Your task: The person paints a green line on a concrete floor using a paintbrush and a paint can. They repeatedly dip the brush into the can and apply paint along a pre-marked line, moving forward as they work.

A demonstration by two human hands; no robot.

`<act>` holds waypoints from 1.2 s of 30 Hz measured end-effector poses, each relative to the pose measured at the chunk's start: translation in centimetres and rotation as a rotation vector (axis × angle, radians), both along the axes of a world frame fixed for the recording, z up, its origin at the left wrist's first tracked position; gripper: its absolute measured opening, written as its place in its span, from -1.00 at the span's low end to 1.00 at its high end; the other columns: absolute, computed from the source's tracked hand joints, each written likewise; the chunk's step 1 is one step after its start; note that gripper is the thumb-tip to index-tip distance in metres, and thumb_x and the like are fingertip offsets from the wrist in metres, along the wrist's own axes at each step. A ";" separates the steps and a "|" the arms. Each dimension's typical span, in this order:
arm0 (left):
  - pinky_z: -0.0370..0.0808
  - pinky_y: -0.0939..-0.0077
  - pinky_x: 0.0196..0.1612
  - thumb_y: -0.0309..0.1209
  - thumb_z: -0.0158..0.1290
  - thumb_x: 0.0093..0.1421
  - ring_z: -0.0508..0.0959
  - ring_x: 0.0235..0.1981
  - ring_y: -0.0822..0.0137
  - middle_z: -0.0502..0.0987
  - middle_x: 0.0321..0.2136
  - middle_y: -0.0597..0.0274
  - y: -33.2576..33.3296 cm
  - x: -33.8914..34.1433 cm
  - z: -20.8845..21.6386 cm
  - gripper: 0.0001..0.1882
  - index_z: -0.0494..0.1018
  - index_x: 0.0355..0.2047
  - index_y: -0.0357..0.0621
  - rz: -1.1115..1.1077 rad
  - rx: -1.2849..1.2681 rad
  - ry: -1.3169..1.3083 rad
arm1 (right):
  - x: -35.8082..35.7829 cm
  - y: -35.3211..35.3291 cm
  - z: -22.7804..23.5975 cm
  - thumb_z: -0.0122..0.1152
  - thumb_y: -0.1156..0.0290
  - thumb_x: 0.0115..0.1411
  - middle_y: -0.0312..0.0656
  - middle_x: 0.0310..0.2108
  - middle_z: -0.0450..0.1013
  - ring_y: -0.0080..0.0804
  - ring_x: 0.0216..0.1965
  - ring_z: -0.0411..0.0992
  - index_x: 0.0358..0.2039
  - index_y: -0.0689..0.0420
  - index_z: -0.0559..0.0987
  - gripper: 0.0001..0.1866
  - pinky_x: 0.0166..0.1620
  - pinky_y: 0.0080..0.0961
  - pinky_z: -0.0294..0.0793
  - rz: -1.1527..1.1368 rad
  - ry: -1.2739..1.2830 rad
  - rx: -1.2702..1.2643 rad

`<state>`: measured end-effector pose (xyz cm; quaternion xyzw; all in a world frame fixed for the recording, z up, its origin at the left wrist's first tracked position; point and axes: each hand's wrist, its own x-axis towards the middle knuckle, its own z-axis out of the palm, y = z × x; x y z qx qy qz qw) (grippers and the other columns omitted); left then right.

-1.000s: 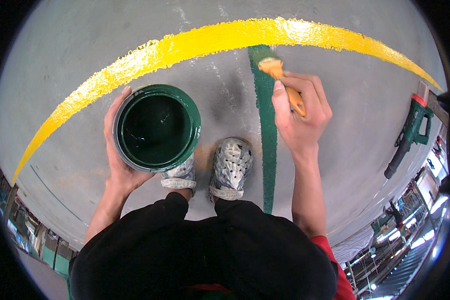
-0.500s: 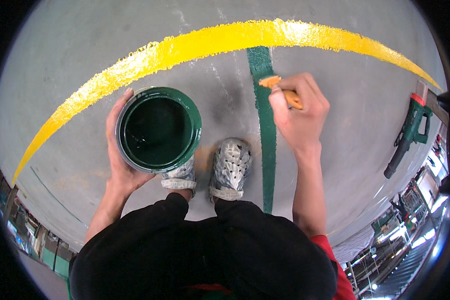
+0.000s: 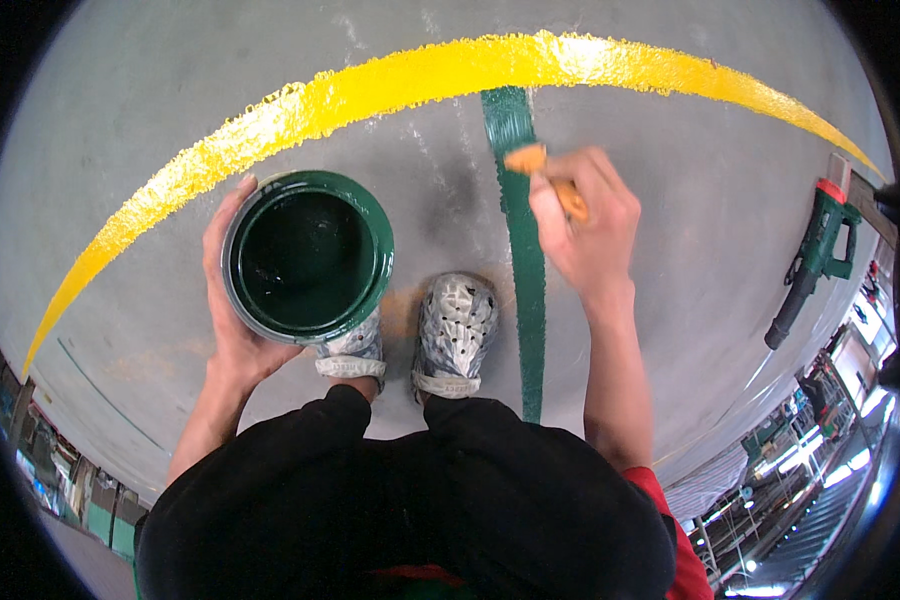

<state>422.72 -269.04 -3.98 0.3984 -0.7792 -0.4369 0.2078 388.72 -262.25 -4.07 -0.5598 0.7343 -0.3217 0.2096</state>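
My left hand (image 3: 232,322) is wrapped round the side and underside of a round can of dark green paint (image 3: 310,255), held with its open top facing up. In my right hand (image 3: 592,215) is a paintbrush (image 3: 526,158) with an orange-brown handle, the fingers closed around it. The brush is over the upper part of a green painted stripe (image 3: 526,290) on the grey floor; its bristles are hidden. At its far end this stripe meets a wide, glossy yellow stripe (image 3: 410,80), which looks curved across the view.
A green and black blower-like power tool (image 3: 822,245) lies on the floor (image 3: 710,250) at the right. My patterned clogs (image 3: 456,330) stand left of the green stripe. Racks and clutter (image 3: 800,460) line the lower right rim.
The brush and my right hand have shifted slightly left and up over the green stripe. The stripe's far end now looks wetter and streaked. The paint can stays in my left hand.
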 end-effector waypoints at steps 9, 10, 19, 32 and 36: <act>0.21 0.08 0.49 -0.20 0.63 -0.26 0.24 0.45 -0.01 0.11 0.45 -0.11 0.1 -0.1 0.0 0.41 -0.05 0.50 -0.13 0.007 0.003 0.011 | -0.6 2.1 -0.1 0.29 0.58 0.09 -0.06 -0.50 0.44 -0.06 -0.48 0.47 -0.46 0.22 0.56 -0.94 -0.38 -0.29 0.48 -0.045 -0.032 -0.088; 0.20 0.08 0.49 -0.20 0.63 -0.26 0.24 0.45 -0.01 0.12 0.45 -0.11 0.1 -0.1 -0.1 0.41 -0.05 0.49 -0.14 -0.015 -0.006 0.030 | -0.5 2.1 -0.6 0.28 0.59 0.10 -0.05 -0.51 0.42 -0.04 -0.49 0.46 -0.47 0.22 0.55 -0.94 -0.39 -0.28 0.48 -0.043 -0.025 -0.034; 0.07 -0.06 0.53 -0.14 0.63 -0.22 0.15 0.49 -0.06 0.08 0.47 -0.12 0.6 0.0 0.2 0.39 -0.07 0.48 -0.09 0.008 0.042 -0.002 | -0.4 3.3 2.3 0.29 0.56 0.02 -0.05 -0.52 0.49 -0.11 -0.55 0.48 -0.53 0.25 0.56 -0.93 -0.44 -0.27 0.46 -0.068 0.028 0.205; 0.19 0.10 0.50 -0.18 0.64 -0.26 0.22 0.45 -0.01 0.09 0.46 -0.09 0.0 -0.4 0.2 0.43 -0.07 0.50 -0.09 -0.045 -0.026 0.032 | 0.3 1.0 -2.2 0.37 0.61 0.10 -0.03 -0.29 0.61 -0.19 -0.33 0.62 -0.33 0.23 0.66 -0.90 -0.26 -0.39 0.61 -0.158 0.053 -0.253; 0.05 -0.05 0.54 -0.11 0.63 -0.24 0.14 0.49 -0.07 0.08 0.47 -0.13 0.2 -0.2 0.0 0.39 -0.05 0.48 -0.08 -0.024 0.009 0.004 | 0.5 0.5 -2.9 0.36 0.63 0.12 -0.01 -0.29 0.63 -0.24 -0.30 0.62 -0.33 0.27 0.66 -0.91 -0.21 -0.44 0.60 -0.158 0.032 -0.241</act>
